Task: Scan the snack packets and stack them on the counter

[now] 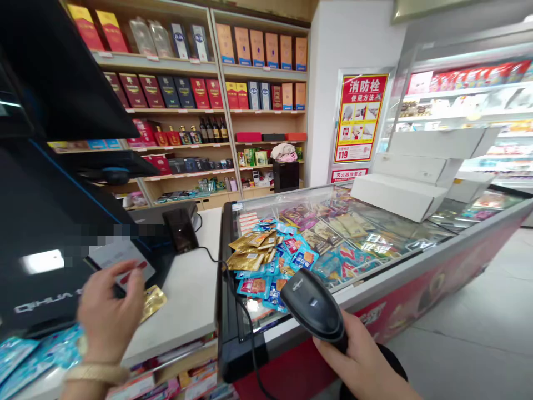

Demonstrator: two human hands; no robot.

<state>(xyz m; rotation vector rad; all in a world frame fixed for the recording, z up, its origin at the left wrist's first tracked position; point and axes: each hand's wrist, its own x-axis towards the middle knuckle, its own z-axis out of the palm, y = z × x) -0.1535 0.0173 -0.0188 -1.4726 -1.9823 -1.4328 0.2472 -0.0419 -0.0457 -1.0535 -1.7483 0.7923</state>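
Observation:
My right hand [358, 355] is wrapped around the handle of a black barcode scanner [312, 305]. The scanner's head points up and left, over the near edge of a glass-topped freezer [358, 278]. Beneath and beyond it, blue snack packets [256, 286] and gold snack packets [250, 250] lie in a loose pile on the glass. On the left, my left hand [110, 308] hovers over the counter with its fingers apart and slightly bent, nothing seen in them. A gold packet [154, 301] lies on the counter just right of that hand.
A dark checkout machine [37, 233] stands at the left, with a phone [180, 229] and a white card [120, 258] by it. More blue packets [45, 353] lie at lower left. A black cable [245, 311] crosses the freezer's corner. White boxes [400, 194] sit farther right.

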